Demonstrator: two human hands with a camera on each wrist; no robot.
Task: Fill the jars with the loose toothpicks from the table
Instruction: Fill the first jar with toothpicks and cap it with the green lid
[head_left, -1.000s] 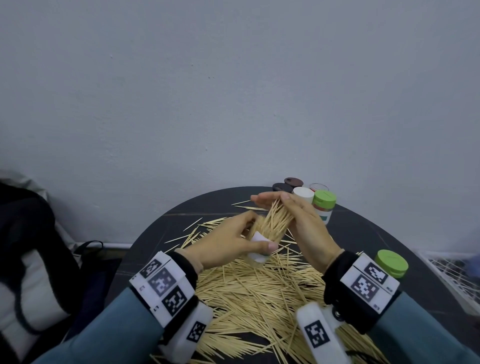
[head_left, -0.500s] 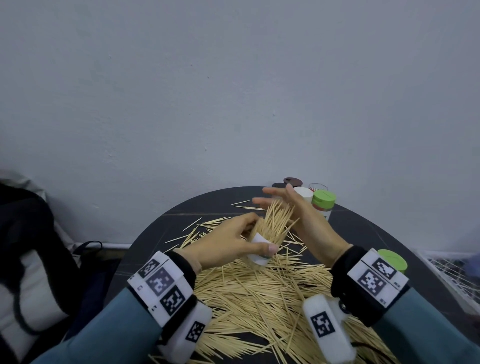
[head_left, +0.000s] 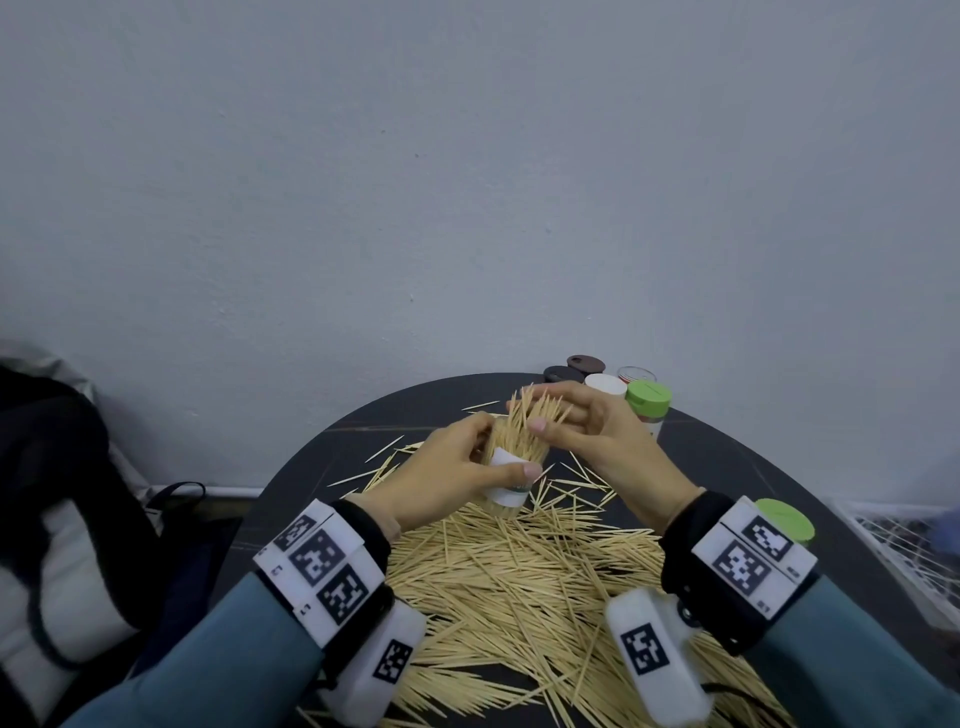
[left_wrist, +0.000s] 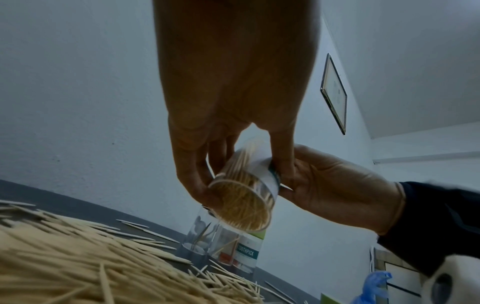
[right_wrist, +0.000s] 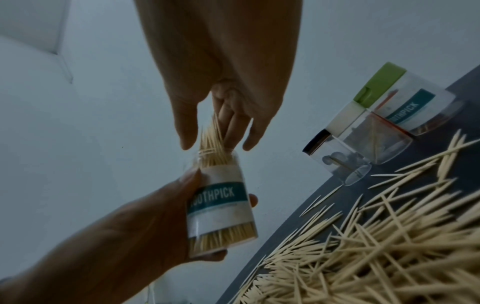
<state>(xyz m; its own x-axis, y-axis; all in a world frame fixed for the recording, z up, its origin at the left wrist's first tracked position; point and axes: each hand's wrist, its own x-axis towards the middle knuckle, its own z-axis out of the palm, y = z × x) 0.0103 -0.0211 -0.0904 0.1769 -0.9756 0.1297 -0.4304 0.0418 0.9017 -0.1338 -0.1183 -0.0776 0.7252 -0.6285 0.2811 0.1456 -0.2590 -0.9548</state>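
Your left hand (head_left: 447, 475) holds the jar (head_left: 511, 475) above the table (head_left: 332, 457), thumb across the white label and fingers curled round the far side, so it is clamped on the clear wall. The jar tilts, mouth up and away from you, its base clear of the pile (head_left: 519, 582). In the left wrist view the jar (left_wrist: 244, 203) is packed with toothpicks down to its base; in the right wrist view the label reads "TOOTHPICK" on a teal band (right_wrist: 218, 197).

Your right hand (head_left: 597, 431) is over the jar's mouth, where a bundle (head_left: 530, 415) of toothpicks stands out of the opening and fans apart at the tips. The thumb sits on the near side of the bundle and the fingers on the far side, spread a little; from the right wrist the fingers (right_wrist: 233, 121) lie among the sticks, but blur there leaves it unclear whether they pinch them or only press on them.

The pile of loose toothpicks lies on the dark round table between your wrists, with strays scattered toward the far edge. At that edge stand other jars close together: one with a green lid (head_left: 648, 397), one with a white lid (head_left: 605, 385), two with dark lids (head_left: 563, 373), and an open one (head_left: 636, 373) behind. Another green-lidded jar (head_left: 784, 519) stands just beyond your right wrist band.
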